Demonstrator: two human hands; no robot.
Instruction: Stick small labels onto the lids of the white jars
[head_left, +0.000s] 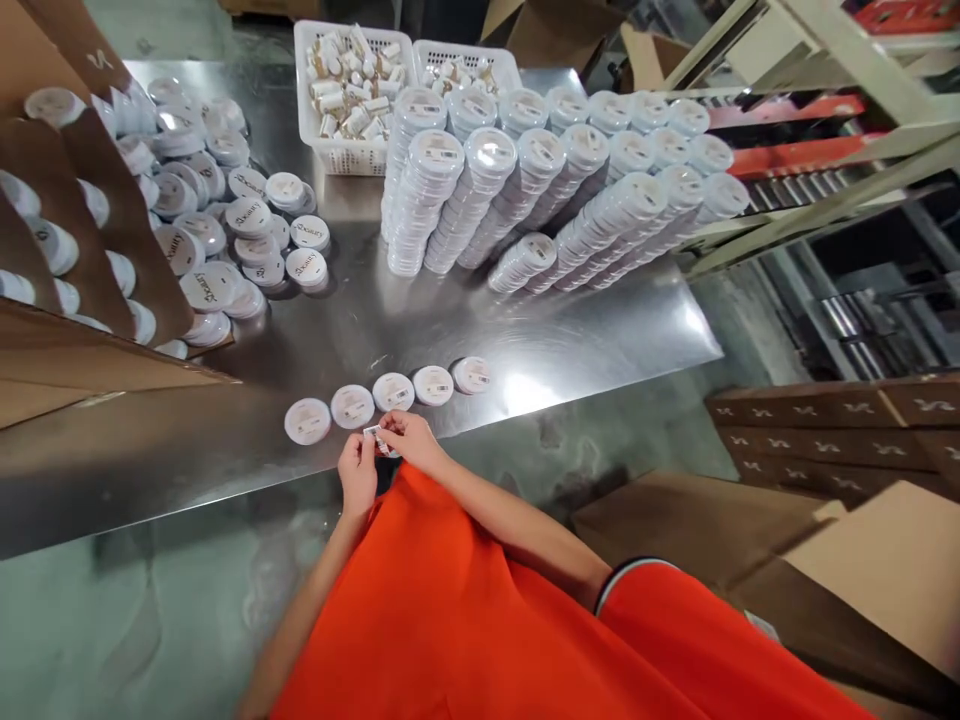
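White printed piece [374,433] pinched between left hand [358,475] and right hand [412,440] at tabletop's [375,320] near edge, beside round containers [394,391]. Risk: loose fingertip grip could drop it floorward.

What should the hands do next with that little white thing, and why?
Maybe the left hand and right hand should move the little white thing slightly farther over the table. Fingertips of both hands pinch it near the table's edge, so a slip could send it to the floor.
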